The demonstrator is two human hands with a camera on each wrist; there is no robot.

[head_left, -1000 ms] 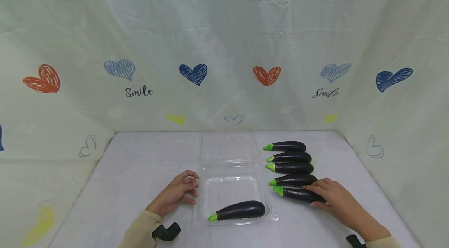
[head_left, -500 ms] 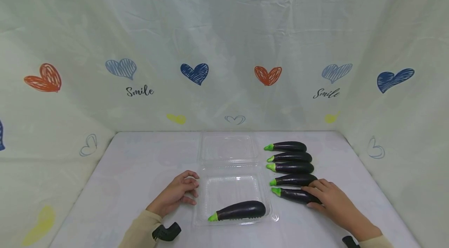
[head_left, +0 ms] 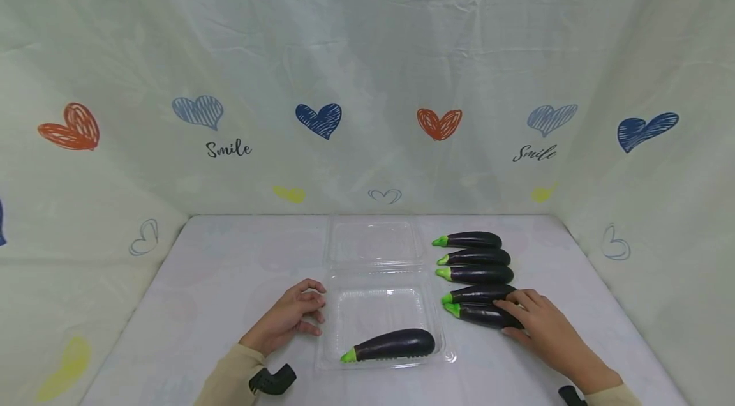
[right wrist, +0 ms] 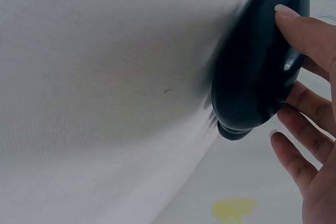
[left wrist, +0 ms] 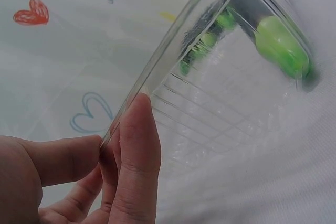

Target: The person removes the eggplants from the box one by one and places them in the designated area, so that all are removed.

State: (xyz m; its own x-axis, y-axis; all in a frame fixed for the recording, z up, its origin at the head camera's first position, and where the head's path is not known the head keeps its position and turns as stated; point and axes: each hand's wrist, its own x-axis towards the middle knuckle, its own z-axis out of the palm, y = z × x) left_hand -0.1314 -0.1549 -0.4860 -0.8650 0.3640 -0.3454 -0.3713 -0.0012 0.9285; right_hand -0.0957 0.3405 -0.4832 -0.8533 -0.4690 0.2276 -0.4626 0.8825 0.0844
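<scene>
My left hand point(head_left: 289, 318) pinches the left rim of a clear plastic clamshell container point(head_left: 376, 313), with the thumb outside and fingertips on the other side in the left wrist view. One eggplant point(head_left: 396, 344) lies in the container's near part, its green stem end to the left. My right hand point(head_left: 536, 329) grips the nearest eggplant point(head_left: 479, 315) of a column on the right, near its thick end. In the right wrist view the thumb lies on one side of that eggplant point(right wrist: 257, 61) and fingers on the other. It touches or nearly touches the eggplant point(head_left: 476, 293) behind it.
Farther back in the column lie three more eggplants point(head_left: 482, 275), stems to the left. The container's lid point(head_left: 373, 243) lies folded back, away from me. A white table point(head_left: 230, 253) is enclosed by pale curtains point(head_left: 367, 61) printed with hearts.
My right hand has moved a little to the left. The nearest eggplant has shifted slightly left and away from me, closer to the one behind it. My left hand has stayed put.
</scene>
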